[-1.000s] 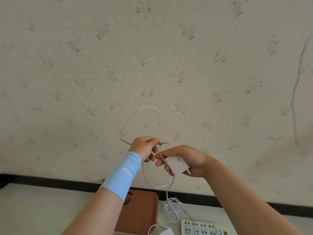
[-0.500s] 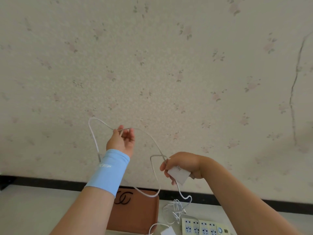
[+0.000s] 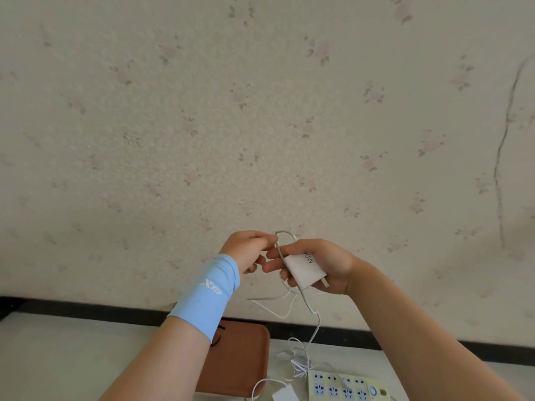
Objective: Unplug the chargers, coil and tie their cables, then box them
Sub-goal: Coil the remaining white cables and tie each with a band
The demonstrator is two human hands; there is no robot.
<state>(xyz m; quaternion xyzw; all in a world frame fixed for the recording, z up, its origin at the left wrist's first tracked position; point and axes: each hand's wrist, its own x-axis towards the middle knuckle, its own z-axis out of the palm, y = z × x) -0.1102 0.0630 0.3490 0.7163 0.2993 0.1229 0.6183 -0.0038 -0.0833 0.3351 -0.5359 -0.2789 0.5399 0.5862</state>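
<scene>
Both hands are raised in front of the wall. My right hand [image 3: 324, 264] grips a white charger block [image 3: 304, 270] with its prongs pointing down and right. A thin white cable [image 3: 314, 331] leaves the block, loops under the hands and hangs to a tangle on the table. My left hand [image 3: 246, 250], with a light blue wrist sleeve, pinches the cable right beside the block. The two hands almost touch. A second white charger [image 3: 285, 395] lies at the bottom edge with its own cable.
A brown case [image 3: 234, 360] lies on the pale table [image 3: 58, 357] below my left forearm. A cream power strip [image 3: 344, 386] with several sockets sits at the bottom right. A black strip runs along the foot of the flowered wall.
My left hand was out to the upper left drawing out a wide loop of cable; it has come back to the charger block, and the loop is now small and close to the hands.
</scene>
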